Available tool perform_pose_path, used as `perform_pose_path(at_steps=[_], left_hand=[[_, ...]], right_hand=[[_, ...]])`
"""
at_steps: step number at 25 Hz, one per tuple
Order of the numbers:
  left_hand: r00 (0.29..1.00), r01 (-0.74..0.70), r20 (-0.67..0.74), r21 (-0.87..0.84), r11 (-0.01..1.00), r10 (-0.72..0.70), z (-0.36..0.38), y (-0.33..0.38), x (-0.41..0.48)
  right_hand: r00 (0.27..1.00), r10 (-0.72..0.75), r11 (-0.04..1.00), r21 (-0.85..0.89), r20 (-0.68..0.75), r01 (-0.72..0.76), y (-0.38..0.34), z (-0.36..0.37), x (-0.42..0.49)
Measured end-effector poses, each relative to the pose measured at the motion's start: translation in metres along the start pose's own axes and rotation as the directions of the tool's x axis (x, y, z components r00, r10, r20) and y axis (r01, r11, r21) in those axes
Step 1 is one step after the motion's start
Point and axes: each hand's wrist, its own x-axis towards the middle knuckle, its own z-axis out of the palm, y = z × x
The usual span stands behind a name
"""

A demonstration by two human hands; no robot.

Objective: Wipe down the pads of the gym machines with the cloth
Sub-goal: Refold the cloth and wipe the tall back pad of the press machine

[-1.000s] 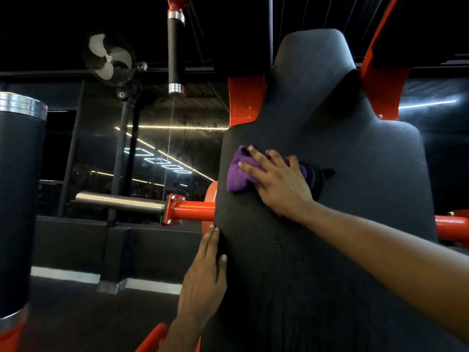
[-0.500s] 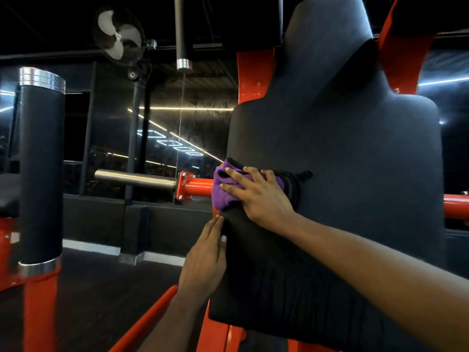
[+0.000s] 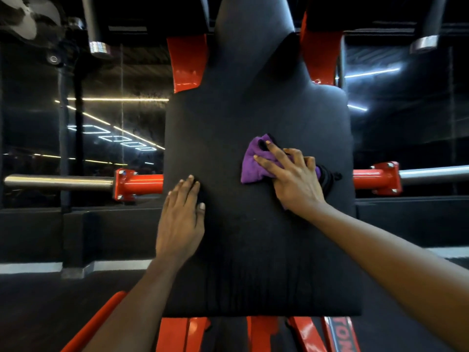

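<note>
A tall black back pad (image 3: 253, 250) of a red-framed gym machine fills the middle of the view. My right hand (image 3: 294, 179) presses a purple cloth (image 3: 253, 166) flat against the pad's middle right, fingers spread over it. A dark part of the cloth sticks out past my wrist toward the pad's right edge. My left hand (image 3: 181, 219) rests flat on the pad's left edge with straight fingers, level with the side bar.
Red arms with steel weight bars stick out on the left (image 3: 58, 181) and on the right (image 3: 431, 174) of the pad. Two hanging handles (image 3: 97, 34) are above. Red frame tubes (image 3: 264, 334) run below the pad. Dark mirrored walls stand behind.
My right hand has slid the cloth from the pad's left edge to its middle right. My view has moved to face the pad squarely. My left hand stays on the left edge.
</note>
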Motion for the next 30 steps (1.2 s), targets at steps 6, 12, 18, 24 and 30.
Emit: perform_pose_path(at_steps=[6, 12, 18, 24, 30], left_hand=[[0.986, -0.166, 0.027, 0.005, 0.986, 0.165, 0.021, 0.043, 0.049], [0.980, -0.194, -0.021, 0.094, 0.976, 0.197, 0.028, 0.039, 0.084], [0.981, -0.154, -0.106, 0.104, 0.983, 0.165, 0.047, 0.045, 0.082], [0.943, -0.333, 0.011, 0.046, 0.942, 0.333, 0.056, 0.077, 0.056], [0.932, -0.362, 0.064, 0.108, 0.926, 0.357, 0.065, 0.071, 0.051]], right_hand=[[0.879, 0.471, 0.882, 0.046, -0.073, -0.469, 0.060, -0.010, -0.055], [0.707, 0.705, 0.695, 0.258, -0.063, -0.671, 0.087, -0.021, 0.047], [0.751, 0.650, 0.755, 0.211, -0.119, -0.620, 0.058, -0.002, -0.028], [0.668, 0.744, 0.660, 0.177, -0.019, -0.730, -0.022, 0.013, -0.160], [0.566, 0.824, 0.549, 0.227, 0.014, -0.804, -0.020, 0.010, -0.141]])
